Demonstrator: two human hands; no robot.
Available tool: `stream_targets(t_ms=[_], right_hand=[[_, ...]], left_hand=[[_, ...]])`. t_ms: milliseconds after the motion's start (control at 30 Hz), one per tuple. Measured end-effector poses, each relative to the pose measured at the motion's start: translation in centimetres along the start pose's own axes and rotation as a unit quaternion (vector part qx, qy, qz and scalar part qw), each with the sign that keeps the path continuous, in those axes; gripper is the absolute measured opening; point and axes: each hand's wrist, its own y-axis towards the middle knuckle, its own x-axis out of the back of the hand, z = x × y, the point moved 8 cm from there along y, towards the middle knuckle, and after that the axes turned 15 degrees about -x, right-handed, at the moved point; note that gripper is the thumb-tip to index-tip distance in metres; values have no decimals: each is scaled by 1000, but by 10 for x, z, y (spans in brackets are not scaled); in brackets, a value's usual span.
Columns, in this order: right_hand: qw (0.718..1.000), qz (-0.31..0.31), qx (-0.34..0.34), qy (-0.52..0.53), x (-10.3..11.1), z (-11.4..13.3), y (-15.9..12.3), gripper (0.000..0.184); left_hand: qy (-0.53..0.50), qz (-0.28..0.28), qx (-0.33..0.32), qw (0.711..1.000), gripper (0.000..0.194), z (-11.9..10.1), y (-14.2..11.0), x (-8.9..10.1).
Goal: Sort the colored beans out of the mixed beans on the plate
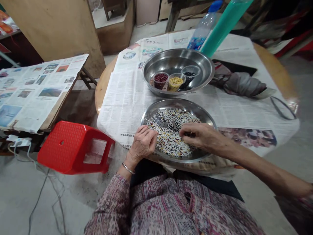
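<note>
A shallow steel plate [204, 114] in front of me holds a spread of mixed grains [172, 143], mostly white, with yellow, dark red and black ones among them. My left hand [144, 141] rests at the plate's left rim, fingers curled closed; whatever they hold is hidden. Over the right part of the grains, my right hand [200, 135] is bent down with its fingertips pinched together. Behind the plate stands a wide steel basin [207, 70]. Inside it are clear cups of dark red beans [160, 78], yellow kernels [175, 82] and black beans [189, 74].
Newspaper [122, 98] covers the round table. A clear bottle [201, 31] and a green cylinder [226, 27] stand behind the basin, with a folded umbrella [242, 83] and a dark loop [282, 107] at right. A red stool [66, 147] is on the floor at left.
</note>
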Motion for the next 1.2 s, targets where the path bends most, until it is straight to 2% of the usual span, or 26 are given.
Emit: stream_targets(t_ms=[133,233,367,500,667,733,867,967,1067,1133,1200], right_hand=[[998,35,37,27,-18,23,-23,14],[997,46,53,11,-36,33,-29,19],[997,-9,55,-44,-45,31,-19,27],[996,-72,28,-51,-28,22,-8,28],[989,-126,-61,-53,8,-4,11,25],[988,-113,-68,-80,9,-9,21,25],[986,-65,-39,-146,-12,-1,38,24],[979,-47,-57,-189,-19,-1,46,18],[976,-66,-105,-181,-5,-11,50,16],[979,-67,-143,-126,8,-20,48,13],[984,-41,-167,-49,13,-23,39,11]], left_hand=[[-7,-2,2,1000,22,0,1,0],[-8,-17,-6,1000,20,0,1,2],[-4,-25,-12,1000,21,-1,1,2],[0,-33,-19,999,22,-2,1,4],[1,-46,-28,999,20,-3,1,5],[1,-44,-27,999,19,-2,0,5],[3,-35,-23,999,20,-2,0,3],[5,-38,-24,999,19,-2,0,5],[4,-44,-25,999,21,-3,1,5],[4,-48,-26,999,21,-3,1,6],[6,-50,-25,998,20,-3,2,6]])
